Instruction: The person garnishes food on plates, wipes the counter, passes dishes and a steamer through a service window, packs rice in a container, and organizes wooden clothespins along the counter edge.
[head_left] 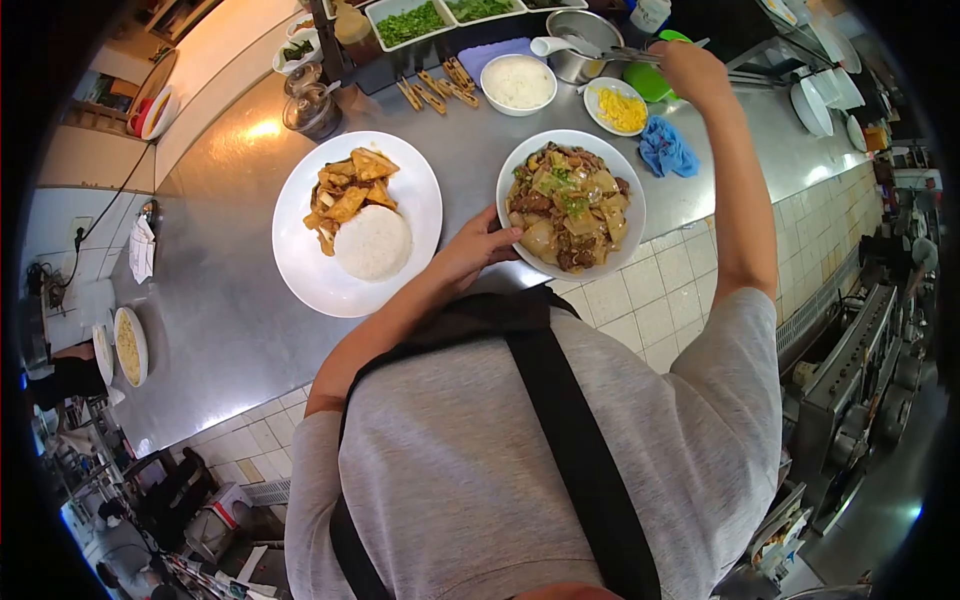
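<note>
My left hand (478, 248) grips the near-left rim of a white bowl (507, 165), thumb at the edge and fingers partly hidden beneath. Sliced meat, pale noodle-like pieces and chopped greens (568, 205) fill it. My right hand (693, 70) is closed around what look like metal tongs (635, 55), reaching over a steel pot (583, 62) at the back of the counter. A white-handled ladle (553, 46) rests in that pot. To the left of the bowl stands a white plate (290, 250) with a rice mound (373, 243) and browned, sauced pieces (350, 190).
Along the back of the steel counter (215, 290) are a rice bowl (518, 82), clothespins (438, 88), a dish of yellow shreds (618, 108), a blue cloth (668, 148), herb trays (408, 22) and a jar (312, 112). An oval dish (130, 346) sits far left.
</note>
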